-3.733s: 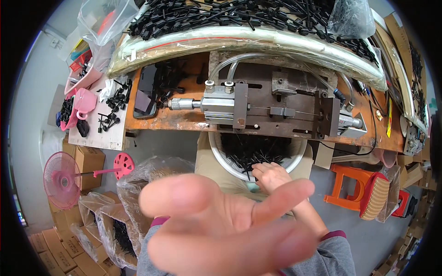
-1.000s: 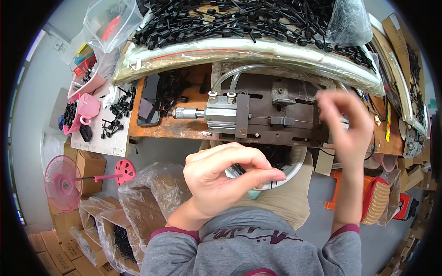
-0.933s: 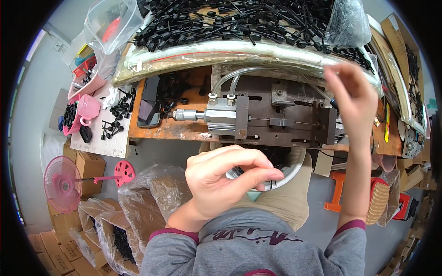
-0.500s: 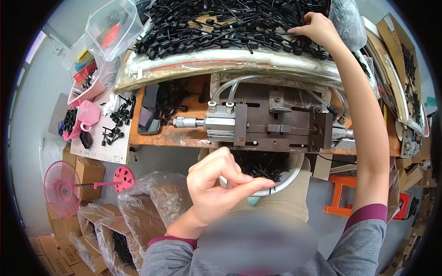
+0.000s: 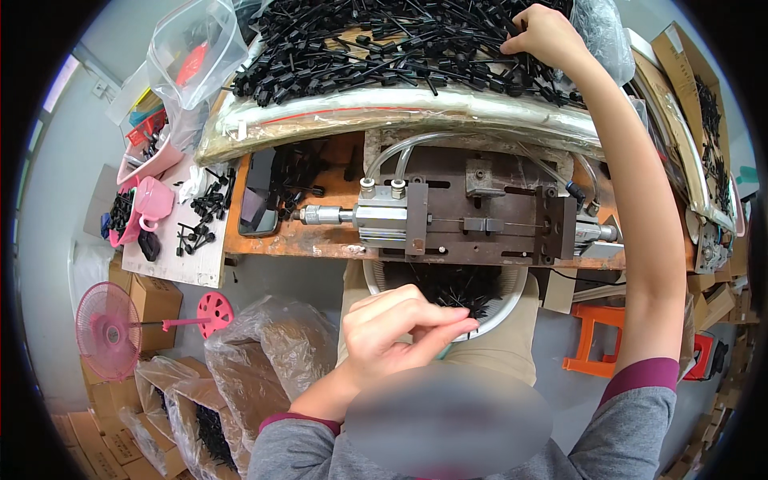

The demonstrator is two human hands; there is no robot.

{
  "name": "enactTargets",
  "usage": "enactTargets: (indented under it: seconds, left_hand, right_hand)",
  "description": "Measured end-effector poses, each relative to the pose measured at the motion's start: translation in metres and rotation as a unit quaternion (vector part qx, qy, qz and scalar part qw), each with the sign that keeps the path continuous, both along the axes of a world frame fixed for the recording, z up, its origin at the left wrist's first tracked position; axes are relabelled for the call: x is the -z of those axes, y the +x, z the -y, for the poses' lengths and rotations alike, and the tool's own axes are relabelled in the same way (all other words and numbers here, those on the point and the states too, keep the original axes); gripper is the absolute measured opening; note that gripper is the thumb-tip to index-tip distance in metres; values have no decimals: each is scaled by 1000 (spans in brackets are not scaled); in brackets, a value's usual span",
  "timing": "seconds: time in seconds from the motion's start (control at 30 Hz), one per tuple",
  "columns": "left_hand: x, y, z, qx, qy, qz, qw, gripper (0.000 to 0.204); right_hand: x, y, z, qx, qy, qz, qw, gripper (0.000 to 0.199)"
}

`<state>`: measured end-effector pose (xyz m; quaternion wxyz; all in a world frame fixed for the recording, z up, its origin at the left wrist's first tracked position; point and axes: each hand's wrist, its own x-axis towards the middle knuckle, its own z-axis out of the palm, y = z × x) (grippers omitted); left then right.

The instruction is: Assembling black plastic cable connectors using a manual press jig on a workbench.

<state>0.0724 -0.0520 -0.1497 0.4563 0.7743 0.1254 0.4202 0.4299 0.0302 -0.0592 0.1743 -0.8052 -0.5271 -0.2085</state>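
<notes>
My left hand (image 5: 404, 330) is closed in a pinch above a white basket (image 5: 518, 298) at my lap. A small dark tip shows under its thumb, too small to name. Inside the basket lie many thin black pieces (image 5: 452, 284). At the far right of the bench, my right hand (image 5: 548, 36) reaches into a heap of black stemmed parts (image 5: 352, 60). Its thumb and fingers are bent together among them; what they grip is hidden. Between the two hands stands a metal clamping fixture (image 5: 484, 224) with a cylinder (image 5: 382, 222) on its left, neither hand touching it.
A phone (image 5: 258, 192) and loose black parts lie left of the fixture. Clear air hoses (image 5: 404, 148) arch behind it. Pink containers (image 5: 152, 160) stand at far left, a pink fan (image 5: 108, 330) below. An orange stool (image 5: 592, 340) is at lower right.
My left hand has turned flatter and shifted slightly right and down, over the basket's near rim. My right hand has moved a little farther into the heap and leftward.
</notes>
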Motion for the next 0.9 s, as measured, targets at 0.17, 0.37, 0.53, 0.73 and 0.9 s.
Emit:
enactTargets:
  seconds: [0.17, 0.37, 0.53, 0.73, 0.9]
  left_hand:
    - [15, -8, -5, 13, -28, 60, 998, 52]
    - [14, -4, 0, 74, -55, 31, 995, 56]
    - [11, 4, 0, 25, -23, 38, 999, 53]
    - [6, 10, 1, 14, -9, 40, 999, 52]
    - [-3, 29, -6, -34, 122, 30, 991, 43]
  right_hand:
    - [-28, -1, 8, 21, 32, -215, 976, 23]
    - [-37, 11, 29, -40, 158, -375, 913, 12]
    - [-38, 6, 41, -56, 246, -361, 898, 8]
    - [-11, -10, 59, -121, 281, -186, 934, 17]
    - [22, 35, 70, -191, 323, -413, 830, 21]
